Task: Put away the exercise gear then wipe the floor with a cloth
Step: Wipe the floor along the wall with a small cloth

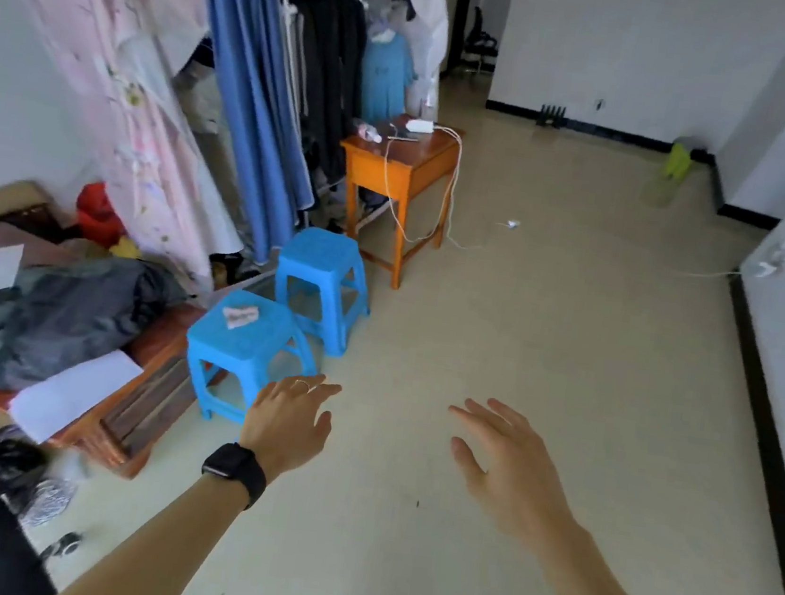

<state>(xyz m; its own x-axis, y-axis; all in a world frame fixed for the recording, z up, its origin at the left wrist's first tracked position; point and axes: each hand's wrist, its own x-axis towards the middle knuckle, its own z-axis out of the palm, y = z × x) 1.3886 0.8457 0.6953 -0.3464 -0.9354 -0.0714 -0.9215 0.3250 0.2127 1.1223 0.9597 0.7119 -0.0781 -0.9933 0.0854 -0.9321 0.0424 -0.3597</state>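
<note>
Found left hand (289, 420) extended above the floor (545, 365), fingers straight and spread, grasping nothing. Noted black rectangular smartwatch (235, 468) strapped at its wrist and thin ring (303, 384) on one finger. Found right hand (503, 464) alongside, apart from the left, fingers loose and splayed, likewise released. Recorded floor as smooth, pale and faintly glossy. Observed near stool (245, 353) and far stool (323, 264) along the floor's left edge, both moulded blue plastic, square-topped, with flared legs. Noted pale pinkish scrap (240, 315) lying flat mid-seat on the near stool; could not tell whether cloth. Logged orange wooden table (399, 164) beyond the far stool, white cable (450, 195) draped off its right edge to the floor.
</note>
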